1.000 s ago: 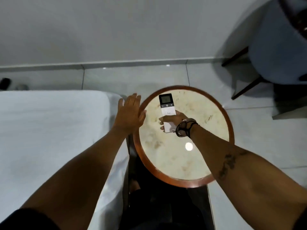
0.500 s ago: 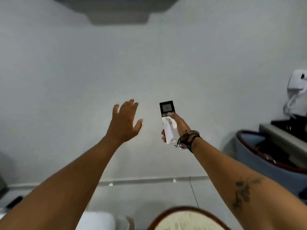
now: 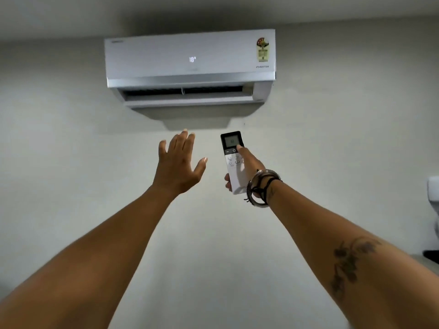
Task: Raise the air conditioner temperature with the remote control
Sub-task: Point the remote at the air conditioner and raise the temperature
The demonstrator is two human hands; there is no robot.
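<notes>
A white wall air conditioner (image 3: pixel 190 60) hangs high on the wall, its front display reading 18 and its lower flap open. My right hand (image 3: pixel 249 168) grips a white remote control (image 3: pixel 234 162) with a dark screen at its top, pointed up toward the unit. My thumb lies on the buttons just below the screen. My left hand (image 3: pixel 179 166) is raised beside the remote, palm forward, fingers spread, holding nothing. Bracelets circle my right wrist.
A bare grey wall (image 3: pixel 71 138) fills the view below the unit. A white fixture (image 3: pixel 433 193) shows at the right edge, with a dark object below it.
My view has tilted up from the round table to the wall, bringing the air conditioner into sight. Both arms have risen, the remote still in my right hand, with the thumb on its buttons.
</notes>
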